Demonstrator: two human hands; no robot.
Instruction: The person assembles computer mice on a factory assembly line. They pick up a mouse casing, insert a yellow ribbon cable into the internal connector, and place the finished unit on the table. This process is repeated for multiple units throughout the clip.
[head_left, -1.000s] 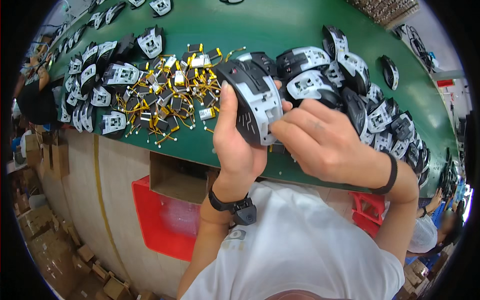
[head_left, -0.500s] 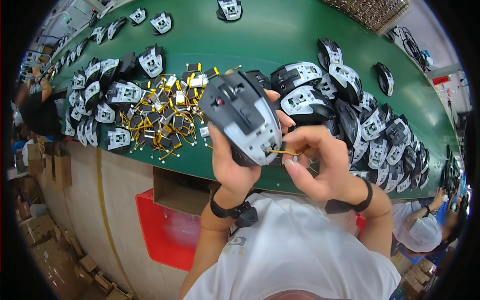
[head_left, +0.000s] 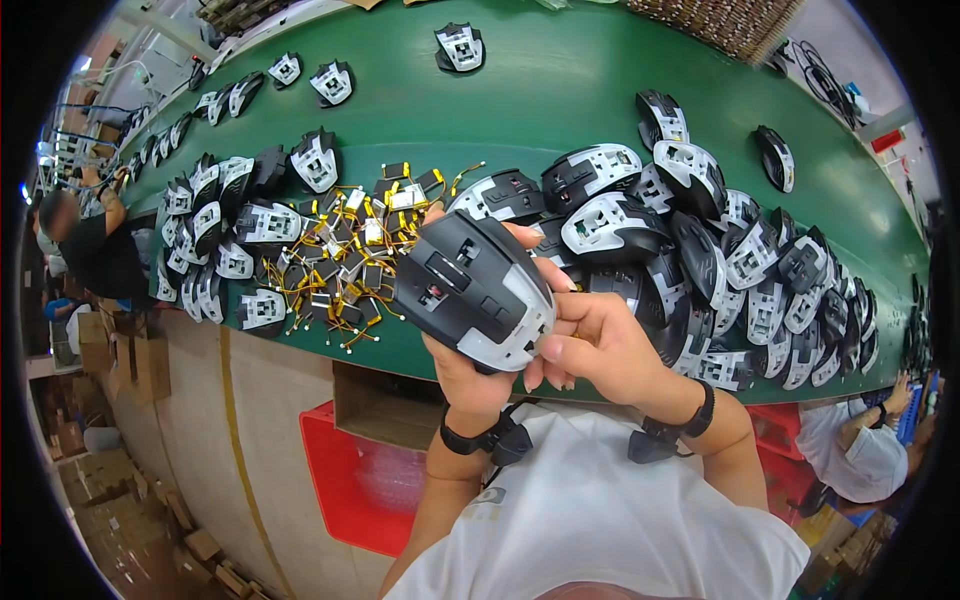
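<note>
My left hand wraps around a black and silver computer mouse, held up over the table's near edge with its slotted underside in view. At the mouse's silver end, my right hand is closed, thumb and forefinger pressed together against its right corner. Whatever lies between those fingertips is hidden. Behind and to the left of the held mouse spreads a heap of small batteries with yellow wrapping, thin wires and white plugs. Close by on the right lies a pile of similar mice.
More mice are heaped at the left of the green table, and several lie spaced along its far side. Below the front edge are a cardboard box and a red bin. Other people sit at far left and right.
My right hand has moved in against the mouse's end; the yellow wire it pinched there no longer shows. The left hand has turned the mouse slightly. The whole view has shifted a little.
</note>
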